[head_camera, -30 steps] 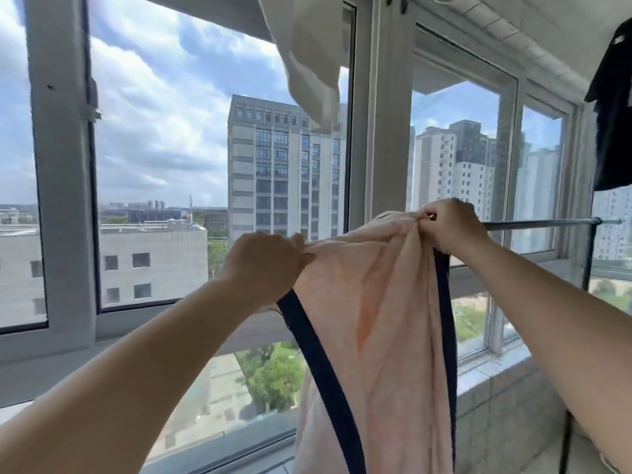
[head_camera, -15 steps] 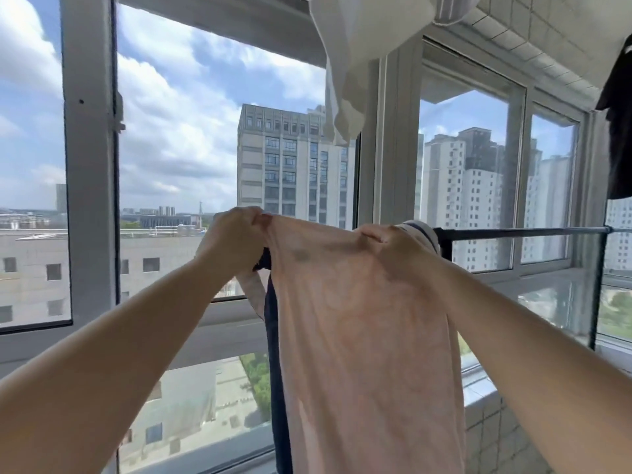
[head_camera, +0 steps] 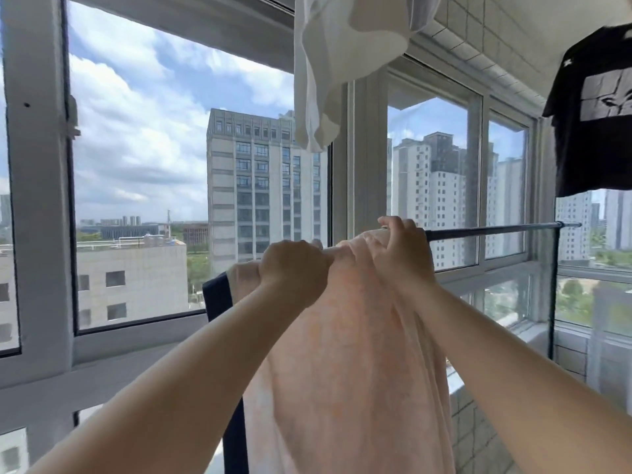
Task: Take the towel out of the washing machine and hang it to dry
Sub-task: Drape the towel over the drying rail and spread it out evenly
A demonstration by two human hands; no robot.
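At the rail, my left hand and right hand both pinch the towel top edge; I should spread it flat and even.

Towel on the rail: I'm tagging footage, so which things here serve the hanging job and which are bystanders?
Job:
pale pink towel with navy edge
thin dark metal drying rail
left hand
right hand

Bystanders:
white garment hanging overhead
black printed T-shirt

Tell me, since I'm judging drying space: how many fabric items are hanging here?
3: the white garment top centre, the black T-shirt upper right, the pink towel over the rail. More may hang out of view.
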